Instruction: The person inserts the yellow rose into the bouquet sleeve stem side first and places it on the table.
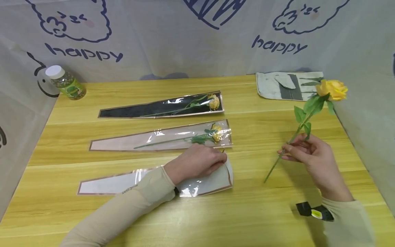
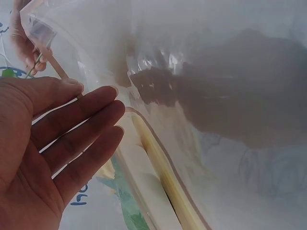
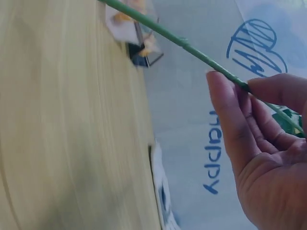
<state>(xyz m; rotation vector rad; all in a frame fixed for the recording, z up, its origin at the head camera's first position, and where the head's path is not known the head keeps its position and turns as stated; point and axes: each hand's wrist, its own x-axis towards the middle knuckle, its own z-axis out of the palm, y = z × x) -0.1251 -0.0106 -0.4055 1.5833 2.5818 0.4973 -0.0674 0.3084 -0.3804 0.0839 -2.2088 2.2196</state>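
My right hand (image 1: 314, 161) pinches the green stem of a yellow rose (image 1: 332, 90) between thumb and fingertips. The bloom points up and away to the right, and the stem's lower end hangs over the table. In the right wrist view the stem (image 3: 182, 42) runs diagonally past the fingertips. My left hand (image 1: 199, 161) pinches the wide right end of a white flower sleeve (image 1: 102, 184) with a brown border, lifting its clear film. The left wrist view has the thumb and index finger on that film edge (image 2: 60, 67), with the mouth parted.
Behind the white sleeve lie a pink sleeve (image 1: 102, 144) and a black sleeve (image 1: 123, 112), each with a yellow rose inside. A white-capped bottle (image 1: 72, 85) stands at the back left. A grey-white folded cloth item (image 1: 268, 87) lies at the back right, before a fabric backdrop (image 1: 185, 48).
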